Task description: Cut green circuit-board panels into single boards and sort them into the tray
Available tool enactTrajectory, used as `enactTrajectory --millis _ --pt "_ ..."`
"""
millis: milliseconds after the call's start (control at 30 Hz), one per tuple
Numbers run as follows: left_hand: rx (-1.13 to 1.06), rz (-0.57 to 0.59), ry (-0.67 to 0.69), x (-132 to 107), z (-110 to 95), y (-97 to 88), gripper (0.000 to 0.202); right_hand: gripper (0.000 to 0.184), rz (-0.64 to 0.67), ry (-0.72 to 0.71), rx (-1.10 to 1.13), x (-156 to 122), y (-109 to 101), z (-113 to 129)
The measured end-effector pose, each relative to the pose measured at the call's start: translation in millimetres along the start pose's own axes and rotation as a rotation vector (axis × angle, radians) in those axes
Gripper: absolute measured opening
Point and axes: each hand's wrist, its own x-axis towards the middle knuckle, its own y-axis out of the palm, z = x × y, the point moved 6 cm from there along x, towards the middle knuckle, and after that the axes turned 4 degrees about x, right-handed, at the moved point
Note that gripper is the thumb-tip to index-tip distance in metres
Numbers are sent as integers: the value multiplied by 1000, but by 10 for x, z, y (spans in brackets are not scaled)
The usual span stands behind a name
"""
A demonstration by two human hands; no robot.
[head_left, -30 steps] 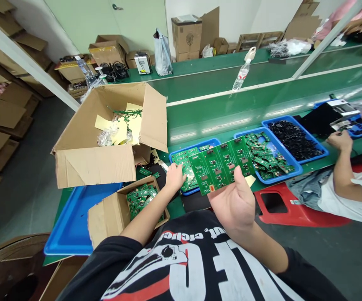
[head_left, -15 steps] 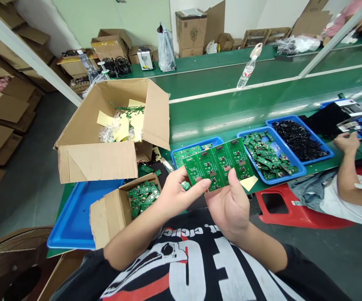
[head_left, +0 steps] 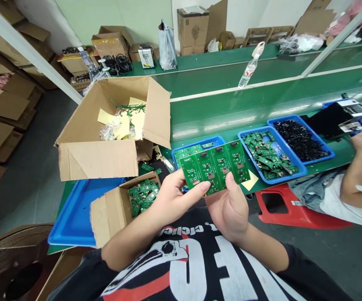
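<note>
Green circuit-board panel point(head_left: 216, 164) is being held up in front of the chest, over the near side of a blue tray point(head_left: 196, 143) of boards. It is being gripped by both hands: its near-left corner is being pinched by the left hand point(head_left: 175, 194), thumb on the face; its near long edge is being supported by the right hand point(head_left: 229, 209), thumb up over that edge — fingers behind the panel are being hidden, so exact contact there can't be told.

Handling, as judged: light, stiff, thin; smooth-faced but probably not slippery. Risk is being carried by the small parts and by possible flexing across the strip lines. Best hold: bare edges and short ends, connectors kept clear.

Long axis is being held left-right across the body, right end angled slightly away. Populated face is being turned up toward the head camera; dark connectors are being pointed along the far edge.
</note>
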Motion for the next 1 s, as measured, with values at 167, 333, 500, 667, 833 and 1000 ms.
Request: enactTrajectory --millis 167,333,500,667,833,1000 --pt "7 2 15 -12 -24 -18 9 31 15 11 0 -2 -6 -28" --pt "140 -7 105 -4 -52 -74 7 27 24 -1 1 13 -31 -17" --pt "429 -44 419 -28 -174 -170 6 15 215 -115 -42 89 -79 72" --pt "653 -123 697 -161 -309 -241 16 17 414 -276 -280 196 -193 242" --pt "733 -198 809 -218 -325 -287 19 21 438 -392 -586 248 -283 433" --pt "742 -189 818 -207 -285 -284 19 23 390 -409 -755 221 -241 507"
